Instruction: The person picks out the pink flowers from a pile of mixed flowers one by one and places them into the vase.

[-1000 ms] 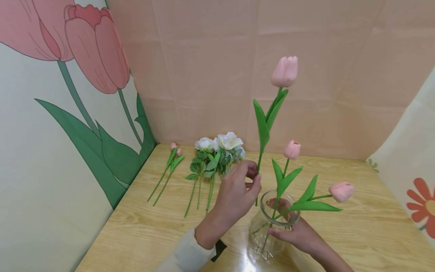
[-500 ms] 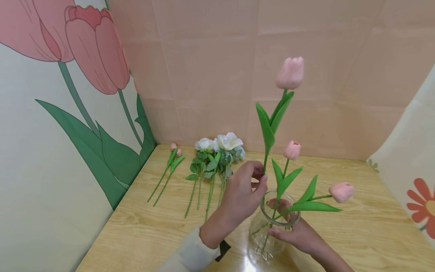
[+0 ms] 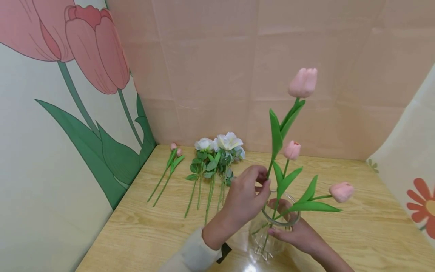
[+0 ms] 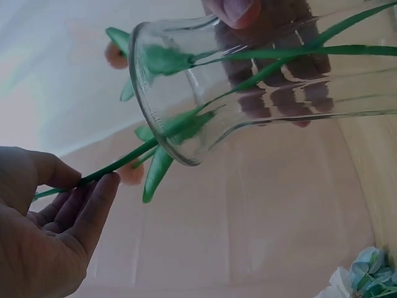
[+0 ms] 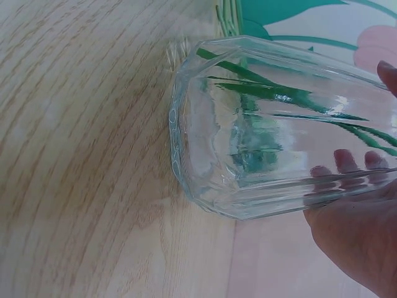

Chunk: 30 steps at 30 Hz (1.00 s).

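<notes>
My left hand (image 3: pixel 245 194) pinches the green stem of a tall pink tulip (image 3: pixel 302 83) between thumb and fingers, just above the vase's mouth. In the left wrist view, its stem (image 4: pixel 102 172) runs from my fingertips to the rim; how far it reaches inside is unclear. My right hand (image 3: pixel 299 234) grips the clear glass vase (image 3: pixel 261 230) round its upper part, with fingers showing through the glass. Two pink tulips stand in the vase: one fairly upright tulip (image 3: pixel 292 150), and one leaning tulip (image 3: pixel 341 192) tilted far right. The faceted glass base (image 5: pixel 186 143) shows in the right wrist view.
Two small pink tulips (image 3: pixel 175 158) lie on the wooden table (image 3: pixel 136 234) at the back left. Beside them lie several white flowers (image 3: pixel 229 141) with long green stems. A pink backdrop (image 3: pixel 204 68) rises behind the table, with printed flower panels at both sides.
My left hand has moved right and slightly down, bringing the tall tulip from beside the vase to its mouth. The right hand and vase have stayed still.
</notes>
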Available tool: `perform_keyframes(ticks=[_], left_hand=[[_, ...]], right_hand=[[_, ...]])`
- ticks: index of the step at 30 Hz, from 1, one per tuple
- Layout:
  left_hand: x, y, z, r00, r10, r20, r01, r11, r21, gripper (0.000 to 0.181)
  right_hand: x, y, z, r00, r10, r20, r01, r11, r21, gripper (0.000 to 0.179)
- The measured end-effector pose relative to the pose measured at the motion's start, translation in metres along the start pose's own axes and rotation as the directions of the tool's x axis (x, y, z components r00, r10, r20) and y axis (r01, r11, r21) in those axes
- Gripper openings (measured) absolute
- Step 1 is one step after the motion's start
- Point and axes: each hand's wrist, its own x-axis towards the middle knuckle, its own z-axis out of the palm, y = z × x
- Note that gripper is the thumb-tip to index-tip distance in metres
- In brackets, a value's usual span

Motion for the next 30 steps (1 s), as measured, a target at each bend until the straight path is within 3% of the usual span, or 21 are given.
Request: perform_keyframes(ticks=[13,21,30], left_hand=[[-0.006,-0.002,0.009,0.998,0.017,0.058,-0.017,1.0,0.003,0.014],[-0.01,-0.005,0.013,0.995,0.04,0.087,-0.041,0.999,0.013,0.014],[-0.013,-0.006,0.017,0.993,0.016,0.117,-0.014,1.0,-0.019,0.014]], right_hand=[[0.001,-0.005,-0.001,0.998,0.04,0.039,-0.043,0.997,0.068,0.075],[0.0,-0.005,-0.001,0.999,0.036,0.031,-0.037,0.998,0.043,0.079],[0.0,-0.002,0.0,0.999,0.026,0.023,-0.026,1.0,0.009,0.081]])
